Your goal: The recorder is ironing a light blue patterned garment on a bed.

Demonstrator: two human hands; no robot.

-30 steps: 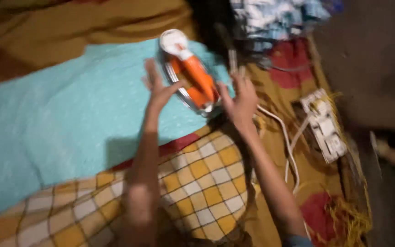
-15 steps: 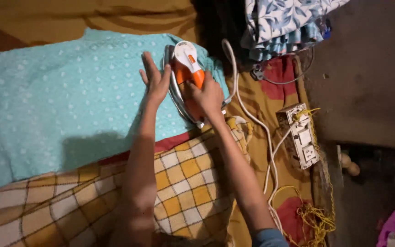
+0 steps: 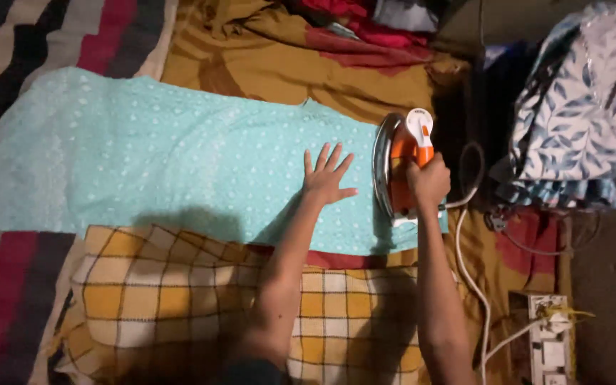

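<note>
Right hand (image 3: 428, 182) gripped the orange-and-white electric iron (image 3: 401, 167), tipped on edge. Left hand (image 3: 326, 178) lay open, fingers spread, flat on turquoise dotted cloth (image 3: 165, 164) beside it.

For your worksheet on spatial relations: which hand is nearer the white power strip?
Right. The right hand grips the orange iron, above the white power strip; the left hand lies farther left.

Leaf-print clothes pile (image 3: 579, 107), white power strip (image 3: 547, 346)
</note>
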